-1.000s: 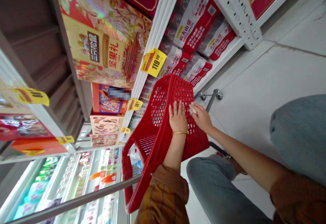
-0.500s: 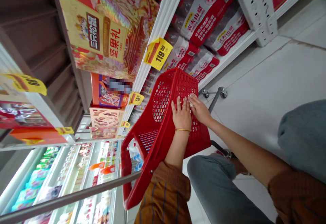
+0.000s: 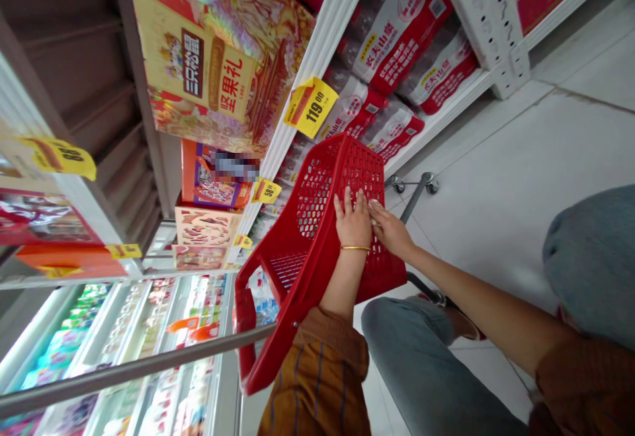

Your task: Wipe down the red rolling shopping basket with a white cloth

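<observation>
A red plastic shopping basket [image 3: 307,251] with a mesh wall sits tipped on a wheeled trolley frame. My left hand [image 3: 353,223], with a gold bangle at the wrist, lies flat on the basket's outer side, fingers stretched out and together. Just beside it, touching the same mesh wall, my right hand [image 3: 389,227] has its fingers drawn together around a small pale thing at the fingertips; I cannot make out what it is. My knees in blue jeans [image 3: 421,363] are below the basket.
White store shelves [image 3: 322,45] hold large gift boxes [image 3: 218,72], wrapped packs of bottled water [image 3: 397,32] and yellow price tags [image 3: 310,105]. The trolley's castors [image 3: 414,184] rest on the pale tiled floor. A metal bar [image 3: 133,373] crosses in front of lit refrigerated shelves at lower left.
Both hands have stayed on the basket's side. The right hand has slid slightly along the mesh next to the left one, and the view has shifted a little.
</observation>
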### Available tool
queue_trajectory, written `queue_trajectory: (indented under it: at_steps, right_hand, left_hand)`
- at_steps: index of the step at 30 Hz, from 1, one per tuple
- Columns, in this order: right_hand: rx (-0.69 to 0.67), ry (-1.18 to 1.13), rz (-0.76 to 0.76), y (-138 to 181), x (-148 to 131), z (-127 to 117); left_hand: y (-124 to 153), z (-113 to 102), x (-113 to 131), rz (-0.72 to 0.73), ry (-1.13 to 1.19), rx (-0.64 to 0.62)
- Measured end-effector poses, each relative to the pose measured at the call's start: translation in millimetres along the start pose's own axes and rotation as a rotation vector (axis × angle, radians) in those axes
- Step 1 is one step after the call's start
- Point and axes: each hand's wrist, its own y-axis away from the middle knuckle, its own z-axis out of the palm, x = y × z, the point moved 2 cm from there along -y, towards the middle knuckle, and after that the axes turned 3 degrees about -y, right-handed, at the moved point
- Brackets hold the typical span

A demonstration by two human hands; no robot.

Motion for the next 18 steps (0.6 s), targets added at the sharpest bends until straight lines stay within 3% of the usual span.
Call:
queue_trajectory:
  at_steps: [11,18]
  right_hand:
    - [-0.077,0.109,0.084,15,-15,-9]
    - [0.188,-0.006,0.105,-20,-11,-24]
  left_hand:
    - [0,-4,-4,0.018,-0.004,-0.018]
    - [2,-15,-12,0.009,-0.034,0.038]
